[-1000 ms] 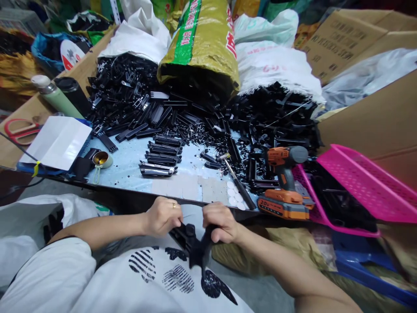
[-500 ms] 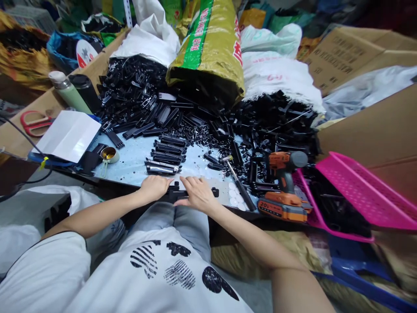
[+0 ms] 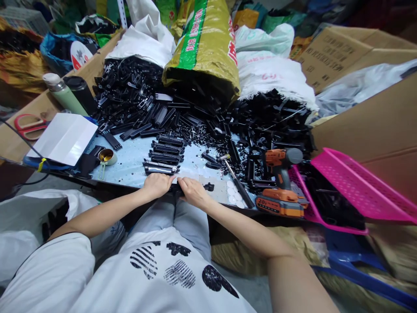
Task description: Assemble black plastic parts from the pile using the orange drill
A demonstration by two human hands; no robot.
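A blue-topped bench (image 3: 128,167) runs across the crowded room, with a yellow sack (image 3: 215,48) and two white sacks (image 3: 273,71) at its back and heaps of black pieces (image 3: 130,93) spilling forward. The black part (image 3: 209,187) lies level along the bench's front edge, in front of the person's lap. It is long, narrow and dark; most of it is covered by the hands, and a knobbed end shows to the right. A row of long black clips (image 3: 166,150) lies just beyond the left hand.

The right hand (image 3: 194,192) is bent over the part, fingers closed down on it. The left hand (image 3: 158,184) is curled at its left end, close to the right fingertips; whether it pinches the part cannot be told.

The drill (image 3: 282,174) reads "20V" on its orange and grey battery, beside a hammer (image 3: 235,176) and a pink basket (image 3: 371,187). The yellow sack has white characters on a green band and red ones at its side. Dark capitals on the carton (image 3: 339,56) and faint red marks on the right white sack are too blurred to read surely.
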